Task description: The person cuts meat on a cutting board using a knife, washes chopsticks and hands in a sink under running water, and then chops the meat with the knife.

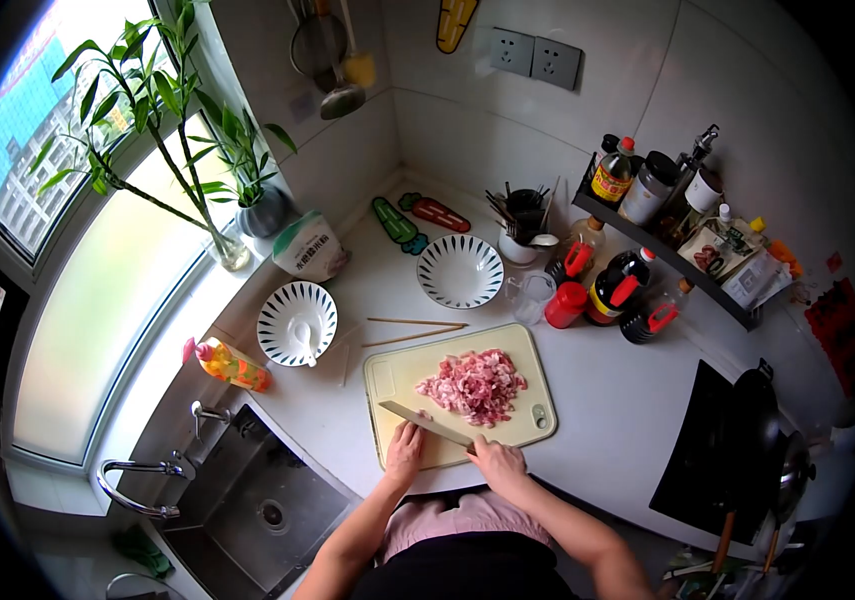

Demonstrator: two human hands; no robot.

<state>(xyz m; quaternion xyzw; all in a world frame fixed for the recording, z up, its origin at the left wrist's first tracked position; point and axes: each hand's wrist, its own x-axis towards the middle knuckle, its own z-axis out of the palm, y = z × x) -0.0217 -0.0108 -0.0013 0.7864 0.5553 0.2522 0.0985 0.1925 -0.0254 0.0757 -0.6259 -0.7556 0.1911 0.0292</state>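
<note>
A cream cutting board (387,375) lies on the counter in front of me, bearing a heap of chopped raw meat (477,388). My right hand (497,462) is closed around the handle of a kitchen knife (425,422), whose blade points left across the lower part of the board. Close behind the blade, my left hand (405,450) rests on the board with its fingers bent and held together. Whatever lies under those fingertips is hidden. A small scrap of meat shows beside the blade near them.
Beyond the board lie wooden chopsticks (415,333), a patterned bowl (459,272) and another bowl (277,318) with a white spoon. Sauce bottles (615,290) stand right of these. The sink (247,500) is at left, a black wok (747,420) at right.
</note>
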